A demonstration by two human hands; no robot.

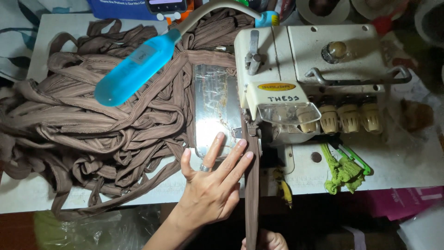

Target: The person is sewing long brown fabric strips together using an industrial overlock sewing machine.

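Note:
My left hand (210, 185) lies flat, fingers spread, on the table edge, its fingertips on the shiny metal plate (213, 106) of the overlock sewing machine (314, 69). A ring sits on one finger. Just right of the fingers a narrow brown fabric strip (252, 185) runs straight down from under the presser foot and off the table's front edge. My right hand (270, 240) shows only partly at the bottom edge, closed around that strip. A big tangled heap of the same brown strip (92, 134) covers the table's left half.
A blue gooseneck lamp head (136, 69) hangs over the heap. Green thread scraps and green-handled snips (344, 169) lie right of the needle area. Thread tension knobs (351, 118) line the machine's front. A clear plastic bag (92, 229) sits below the table, a pink sheet (397, 201) at right.

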